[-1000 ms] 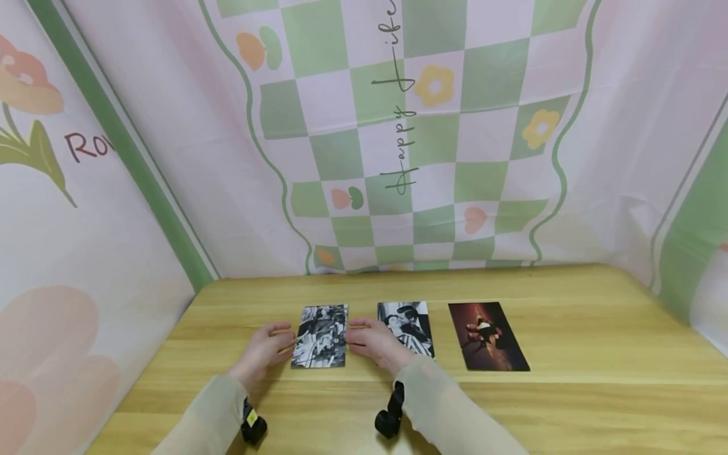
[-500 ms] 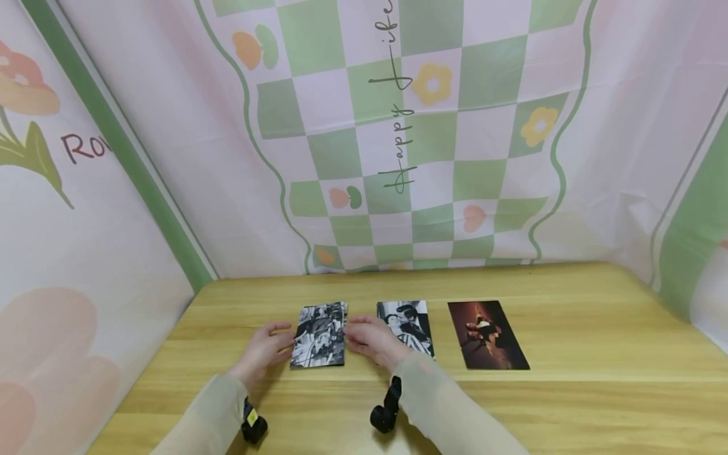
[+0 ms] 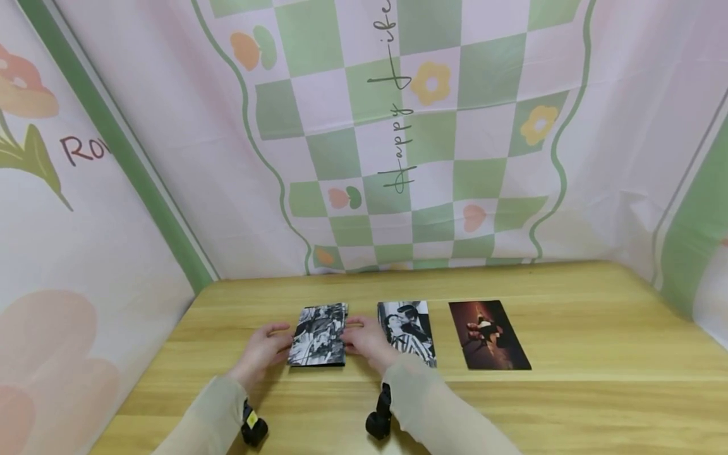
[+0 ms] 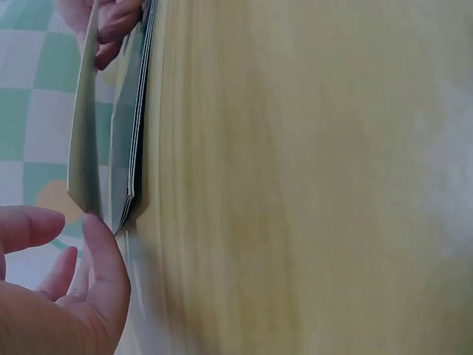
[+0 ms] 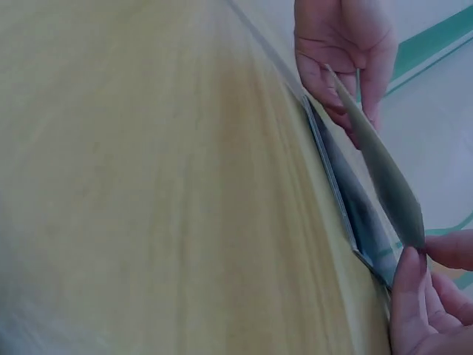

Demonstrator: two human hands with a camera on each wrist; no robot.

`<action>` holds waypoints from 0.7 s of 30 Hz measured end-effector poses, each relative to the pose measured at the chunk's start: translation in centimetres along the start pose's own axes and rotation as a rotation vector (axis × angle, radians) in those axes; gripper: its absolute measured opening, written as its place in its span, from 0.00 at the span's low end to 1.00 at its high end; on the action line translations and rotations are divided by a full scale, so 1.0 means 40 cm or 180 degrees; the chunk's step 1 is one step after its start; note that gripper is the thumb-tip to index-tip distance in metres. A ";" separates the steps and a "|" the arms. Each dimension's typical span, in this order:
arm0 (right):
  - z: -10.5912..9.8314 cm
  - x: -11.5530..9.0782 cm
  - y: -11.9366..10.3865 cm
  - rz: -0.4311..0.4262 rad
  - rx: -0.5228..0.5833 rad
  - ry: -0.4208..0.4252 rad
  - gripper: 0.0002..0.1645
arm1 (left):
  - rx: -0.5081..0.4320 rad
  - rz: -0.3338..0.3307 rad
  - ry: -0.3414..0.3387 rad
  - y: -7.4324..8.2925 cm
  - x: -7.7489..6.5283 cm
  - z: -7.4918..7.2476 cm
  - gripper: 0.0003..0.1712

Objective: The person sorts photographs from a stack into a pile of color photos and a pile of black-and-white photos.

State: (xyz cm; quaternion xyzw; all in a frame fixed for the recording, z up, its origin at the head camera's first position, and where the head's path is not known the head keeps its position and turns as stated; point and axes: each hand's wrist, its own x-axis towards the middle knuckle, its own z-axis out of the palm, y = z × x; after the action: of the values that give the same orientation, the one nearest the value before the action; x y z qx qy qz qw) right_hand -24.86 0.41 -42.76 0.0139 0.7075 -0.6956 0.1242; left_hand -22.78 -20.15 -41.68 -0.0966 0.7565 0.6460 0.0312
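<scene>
My right hand [image 3: 368, 344] pinches the right edge of a black-and-white photo card [image 3: 316, 336] between thumb and fingertips. In the right wrist view the raised card [image 5: 388, 181] stands tilted, its pale back showing, above a thin stack of cards [image 5: 332, 174]. On the card's other side is my left hand [image 3: 261, 351], its fingers spread and relaxed. Seen from the left wrist, a fingertip [image 4: 96, 225] of that hand is right at the card's lower corner, with the thumb held apart. Most of the stack is hidden under the raised card in the head view.
A black-and-white photo of a couple [image 3: 406, 325] lies just right of my right hand, its lower part beside my wrist. Farther right is a dark reddish photo card [image 3: 490, 335]. The wooden table [image 3: 597, 328] meets a checkered curtain [image 3: 432, 215] behind.
The top photo card has lifted off its stack and shifted slightly left. My right hand has moved a little left with it, uncovering more of the couple's photo. The left hand stays almost still.
</scene>
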 end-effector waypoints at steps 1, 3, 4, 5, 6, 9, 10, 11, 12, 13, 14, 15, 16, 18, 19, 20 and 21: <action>0.002 0.000 0.000 0.0016 -0.0036 0.0016 0.25 | 0.0010 -0.0011 0.0007 -0.001 0.001 0.000 0.23; 0.005 0.000 -0.001 0.0045 -0.0065 0.0035 0.26 | 0.0061 -0.0018 0.0021 -0.002 0.003 0.000 0.22; 0.006 0.000 0.000 0.0054 -0.0084 0.0036 0.27 | 0.0079 -0.0018 0.0029 -0.003 0.004 0.000 0.23; 0.006 0.001 0.000 0.0065 -0.0103 0.0035 0.28 | 0.0095 -0.0020 0.0049 -0.004 0.005 0.000 0.22; 0.006 0.002 0.000 0.0066 -0.0123 0.0020 0.28 | 0.0117 -0.0027 0.0072 -0.004 0.006 0.001 0.22; 0.004 0.002 -0.001 0.0076 -0.0145 -0.0032 0.30 | 0.0147 -0.0011 0.0107 -0.006 0.007 0.001 0.23; 0.003 0.002 0.000 0.0071 -0.0152 -0.0053 0.31 | 0.0134 -0.0002 0.0123 -0.006 0.007 0.002 0.23; 0.001 0.000 -0.001 0.0071 -0.0151 -0.0079 0.31 | 0.0127 0.0006 0.0142 -0.006 0.006 0.003 0.23; -0.002 -0.001 -0.002 0.0064 -0.0156 -0.0108 0.31 | 0.0135 0.0018 0.0147 -0.006 0.005 0.003 0.23; -0.004 -0.003 -0.004 0.0068 -0.0149 -0.0132 0.32 | 0.0144 0.0027 0.0156 -0.005 0.004 0.004 0.23; -0.008 -0.005 -0.006 0.0066 -0.0151 -0.0160 0.32 | 0.0149 0.0039 0.0150 -0.005 0.002 0.004 0.23; -0.012 -0.007 -0.009 0.0062 -0.0142 -0.0193 0.31 | 0.0145 0.0042 0.0153 -0.005 0.001 0.005 0.23; -0.017 -0.009 -0.012 0.0049 -0.0146 -0.0222 0.31 | 0.0139 0.0043 0.0152 -0.004 -0.002 0.006 0.23; -0.028 -0.013 -0.020 0.0022 -0.0135 -0.0268 0.29 | 0.0151 0.0039 0.0122 -0.001 -0.007 0.007 0.24; -0.033 -0.014 -0.025 0.0012 -0.0119 -0.0286 0.28 | 0.0147 0.0040 0.0102 0.001 -0.010 0.009 0.24; -0.038 -0.017 -0.030 -0.0006 -0.0125 -0.0306 0.27 | 0.0130 0.0040 0.0085 0.003 -0.013 0.010 0.24; -0.043 -0.018 -0.034 -0.0020 -0.0122 -0.0326 0.27 | 0.0115 0.0032 0.0083 0.006 -0.016 0.012 0.24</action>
State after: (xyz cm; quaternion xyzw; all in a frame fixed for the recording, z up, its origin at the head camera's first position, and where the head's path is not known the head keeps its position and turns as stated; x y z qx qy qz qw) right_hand -24.68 2.17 -41.27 -0.0264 0.7135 -0.6821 0.1582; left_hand -22.25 -19.57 -41.43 -0.1006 0.7689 0.6311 0.0198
